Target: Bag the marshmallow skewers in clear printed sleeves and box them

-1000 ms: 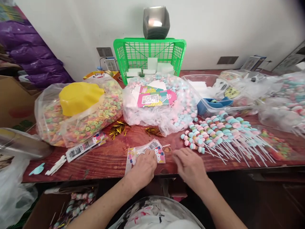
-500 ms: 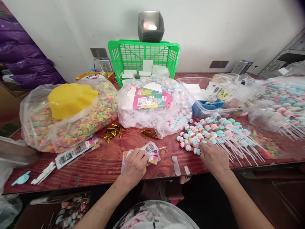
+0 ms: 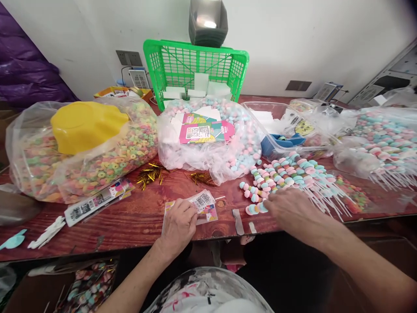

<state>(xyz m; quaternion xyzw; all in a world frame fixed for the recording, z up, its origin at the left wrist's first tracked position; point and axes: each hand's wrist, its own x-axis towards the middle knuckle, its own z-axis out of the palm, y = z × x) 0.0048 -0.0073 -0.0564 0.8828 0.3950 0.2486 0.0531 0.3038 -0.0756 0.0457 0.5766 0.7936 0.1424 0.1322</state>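
My left hand [image 3: 180, 221] rests on the table over a small stack of clear plastic bags [image 3: 207, 214] printed with a QR code and bright colours. Its fingers are curled and pinch the bags' near side. At the right, my right hand [image 3: 289, 209] closes round the end of a marshmallow skewer [image 3: 255, 209], whose pink and blue pieces stick out to the left. The stick of that skewer is hidden by the hand. Just behind lies a pile of marshmallow skewers [image 3: 295, 171], their white sticks pointing to the lower right.
A bag of ring candy [image 3: 110, 169] carries a yellow bowl [image 3: 87, 126]. Centrally sits a bag of marshmallows [image 3: 243, 152] with printed cards on top. Behind stands a green basket [image 3: 243, 65]; a clear plastic tub [image 3: 254, 113] is right of it. Golden tinsel ties [image 3: 150, 176] lie in front.
The right hand has turned flatter over the skewers, and one skewer now sticks out apart from the pile's near edge. The left hand stays on the bags. The view has shifted slightly.
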